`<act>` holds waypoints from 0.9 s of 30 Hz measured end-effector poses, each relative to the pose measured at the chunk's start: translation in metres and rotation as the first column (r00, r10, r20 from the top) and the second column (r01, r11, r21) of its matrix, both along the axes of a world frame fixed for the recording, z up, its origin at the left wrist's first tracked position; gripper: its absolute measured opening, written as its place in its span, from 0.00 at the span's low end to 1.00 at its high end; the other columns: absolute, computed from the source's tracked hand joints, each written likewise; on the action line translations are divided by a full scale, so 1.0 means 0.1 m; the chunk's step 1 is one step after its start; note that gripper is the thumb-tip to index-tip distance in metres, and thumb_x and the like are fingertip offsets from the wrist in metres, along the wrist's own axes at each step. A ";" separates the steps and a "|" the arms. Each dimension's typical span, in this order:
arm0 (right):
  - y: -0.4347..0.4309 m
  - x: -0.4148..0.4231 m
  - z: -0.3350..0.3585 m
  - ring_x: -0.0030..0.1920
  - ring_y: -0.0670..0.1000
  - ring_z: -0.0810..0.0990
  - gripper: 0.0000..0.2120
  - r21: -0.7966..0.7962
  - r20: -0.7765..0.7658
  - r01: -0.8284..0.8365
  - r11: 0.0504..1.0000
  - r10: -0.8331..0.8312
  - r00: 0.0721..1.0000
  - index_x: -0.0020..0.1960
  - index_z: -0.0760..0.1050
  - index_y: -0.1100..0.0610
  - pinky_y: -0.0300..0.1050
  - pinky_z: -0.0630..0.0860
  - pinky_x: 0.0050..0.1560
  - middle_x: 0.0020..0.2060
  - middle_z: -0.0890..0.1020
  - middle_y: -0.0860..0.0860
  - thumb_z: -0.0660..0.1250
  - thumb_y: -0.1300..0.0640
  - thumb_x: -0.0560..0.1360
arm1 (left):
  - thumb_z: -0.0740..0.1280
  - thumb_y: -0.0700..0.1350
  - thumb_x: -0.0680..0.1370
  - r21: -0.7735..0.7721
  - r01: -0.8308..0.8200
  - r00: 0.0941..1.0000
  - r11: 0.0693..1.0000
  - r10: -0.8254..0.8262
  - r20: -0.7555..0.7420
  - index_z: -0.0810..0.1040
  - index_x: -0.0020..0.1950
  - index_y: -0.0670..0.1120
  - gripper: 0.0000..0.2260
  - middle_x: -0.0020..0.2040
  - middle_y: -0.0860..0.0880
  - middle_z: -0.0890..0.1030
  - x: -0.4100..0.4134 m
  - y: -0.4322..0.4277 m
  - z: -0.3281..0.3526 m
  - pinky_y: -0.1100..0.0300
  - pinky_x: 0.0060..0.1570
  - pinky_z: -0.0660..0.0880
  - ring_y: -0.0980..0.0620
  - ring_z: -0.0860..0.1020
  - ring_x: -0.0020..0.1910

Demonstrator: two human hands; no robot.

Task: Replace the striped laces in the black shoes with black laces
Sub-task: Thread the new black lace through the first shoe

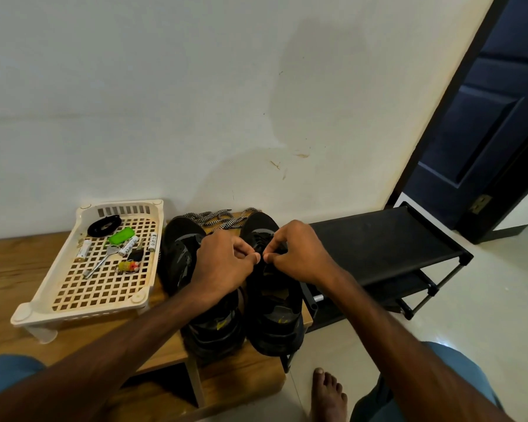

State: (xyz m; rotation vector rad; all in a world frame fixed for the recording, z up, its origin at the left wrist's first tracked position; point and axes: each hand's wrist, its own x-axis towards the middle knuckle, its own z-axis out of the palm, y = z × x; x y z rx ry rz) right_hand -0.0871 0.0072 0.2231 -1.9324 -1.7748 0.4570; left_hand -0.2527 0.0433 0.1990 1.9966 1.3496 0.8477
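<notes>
Two black shoes stand side by side on a low wooden shelf (19, 269), toes toward the wall. My left hand (223, 263) lies over the left shoe (180, 257) and reaches across to the right shoe (275, 300). My right hand (299, 254) is over the right shoe's lacing. Both hands pinch a black lace (261, 248) there, fingertips almost touching. The striped laces (217, 219) lie loose behind the shoes, against the wall. A coiled black lace (104, 226) sits in the white basket (73, 303).
The basket at the left also holds batteries (128, 245), a green item (121, 236), a key and small bits. A black shoe rack (387, 239) stands to the right, a dark door (485, 117) beyond it. My bare foot (328, 394) rests on the tiled floor.
</notes>
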 end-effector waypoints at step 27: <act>0.00 0.00 -0.03 0.55 0.45 0.80 0.10 -0.092 -0.002 0.023 0.996 -0.023 1.000 0.55 0.86 0.53 0.26 0.68 0.41 0.59 0.84 0.50 0.77 0.59 0.75 | 0.68 0.36 0.77 -0.035 0.078 0.996 0.996 -0.076 0.051 0.82 0.37 0.47 0.11 0.32 0.48 0.84 0.00 0.08 -0.01 0.61 0.35 0.83 0.57 0.83 0.27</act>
